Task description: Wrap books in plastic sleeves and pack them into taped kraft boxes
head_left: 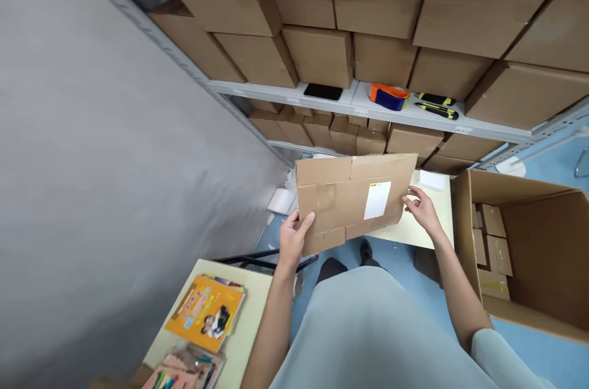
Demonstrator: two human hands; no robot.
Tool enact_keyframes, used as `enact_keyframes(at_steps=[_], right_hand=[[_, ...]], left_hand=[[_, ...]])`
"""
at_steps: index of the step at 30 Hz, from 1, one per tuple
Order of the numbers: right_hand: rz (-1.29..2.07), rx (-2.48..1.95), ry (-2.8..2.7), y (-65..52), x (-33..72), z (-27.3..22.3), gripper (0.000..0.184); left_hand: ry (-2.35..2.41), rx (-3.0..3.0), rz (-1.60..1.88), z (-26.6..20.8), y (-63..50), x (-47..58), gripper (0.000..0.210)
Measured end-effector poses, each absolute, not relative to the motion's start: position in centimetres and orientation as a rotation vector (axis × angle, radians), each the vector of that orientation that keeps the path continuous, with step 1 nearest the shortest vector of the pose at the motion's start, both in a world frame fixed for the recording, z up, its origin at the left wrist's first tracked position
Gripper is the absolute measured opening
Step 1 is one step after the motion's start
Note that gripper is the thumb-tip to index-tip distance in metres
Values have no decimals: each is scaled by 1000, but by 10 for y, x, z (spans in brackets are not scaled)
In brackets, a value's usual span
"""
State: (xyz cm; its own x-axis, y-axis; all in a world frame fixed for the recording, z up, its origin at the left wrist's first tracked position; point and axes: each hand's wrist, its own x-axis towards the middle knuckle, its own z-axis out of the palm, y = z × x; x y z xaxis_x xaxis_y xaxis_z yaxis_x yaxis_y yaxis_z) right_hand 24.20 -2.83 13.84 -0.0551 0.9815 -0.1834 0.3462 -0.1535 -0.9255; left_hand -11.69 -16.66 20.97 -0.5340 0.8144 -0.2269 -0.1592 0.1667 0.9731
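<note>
A flattened cardboard box [340,202] with a white label [377,200] and a patch of tape is held up in front of me, tilted. My left hand [293,237] grips its lower left edge, the thumb lying on the near face and the other fingers behind. At the right edge, my right hand [419,208] has its thumb and curled fingertips pinched lightly against the cardboard. Under the cardboard's right side is a pale tabletop [442,217] with a small white stack [431,180] on it.
Shelves [276,94] ahead hold many cartons, a black phone [323,91], an orange-and-blue tape roll [388,96] and yellow-black utility knives [437,110]. A large open carton [543,254] with small boxes stands right. Lower left, a table holds an orange booklet [207,312]. A grey wall [115,162] is left.
</note>
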Motion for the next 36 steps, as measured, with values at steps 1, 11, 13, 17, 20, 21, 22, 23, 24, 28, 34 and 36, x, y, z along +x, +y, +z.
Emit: enact_keyframes(at_steps=[1, 11, 13, 17, 20, 21, 22, 23, 24, 28, 34, 36], right_hand=[[1225, -1555, -1396, -27, 251, 131, 77], [1093, -1666, -1190, -36, 259, 87, 59], [1050, -1733, -1162, -38, 252, 83, 56], [988, -1816, -1094, -43, 231, 76, 57], [1032, -1852, -1079, -52, 211, 73, 57], [1062, -1863, -1089, -57, 205, 73, 55], [1087, -1875, -1099, -63, 199, 73, 54], [1104, -1886, -1105, -69, 194, 75, 53], [1112, -1894, -1101, -76, 190, 77, 52], [1079, -1908, -1014, -95, 186, 100, 57], [846, -1970, -1138, -72, 194, 143, 57], [808, -1992, -1216, -52, 196, 151, 52]], left_hand=[[1631, 707, 1476, 205, -154, -117, 66], [1776, 1264, 1158, 112, -59, -144, 64], [1707, 1302, 1119, 94, -48, -147, 62], [1532, 1274, 1085, 66, -33, -152, 64], [1459, 1256, 1007, 54, -24, -157, 61], [1430, 1255, 972, 52, -21, -159, 60], [1401, 1254, 940, 51, -19, -160, 59], [1374, 1254, 913, 52, -17, -161, 58], [1353, 1252, 892, 53, -16, -162, 58], [1334, 1220, 858, 70, -18, -164, 58], [1486, 1269, 768, 106, -38, -158, 61], [1549, 1314, 753, 114, -44, -149, 58]])
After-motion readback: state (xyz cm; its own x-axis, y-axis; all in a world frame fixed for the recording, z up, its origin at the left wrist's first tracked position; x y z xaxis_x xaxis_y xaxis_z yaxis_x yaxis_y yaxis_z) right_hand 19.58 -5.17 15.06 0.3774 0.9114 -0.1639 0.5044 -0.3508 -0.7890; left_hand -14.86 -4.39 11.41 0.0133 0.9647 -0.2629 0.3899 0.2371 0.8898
